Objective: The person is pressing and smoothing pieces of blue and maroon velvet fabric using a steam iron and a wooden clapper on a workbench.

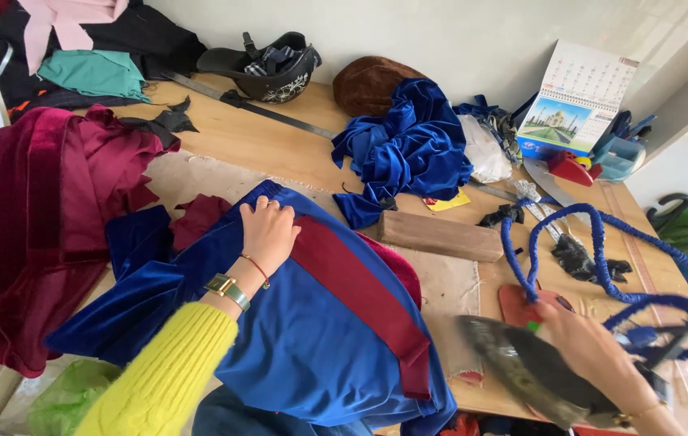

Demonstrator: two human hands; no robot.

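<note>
A desk calendar (582,101) stands tilted against the wall at the far right of the table, its upper leaf white with a grid, its lower part a blue-toned photograph. A small yellow paper tag (446,202) lies flat just below the crumpled blue velvet (408,145).

A royal-blue satin garment (311,323) with a wide maroon velvet band (360,295) sewn diagonally across it lies spread flat at the near edge of the wooden table, its lower folds spilling over that edge. A dark metal clothes iron (534,371), blurred, is tilted with its pointed soleplate toward the garment, near the table's front right part, just off the cloth's right side.
</note>
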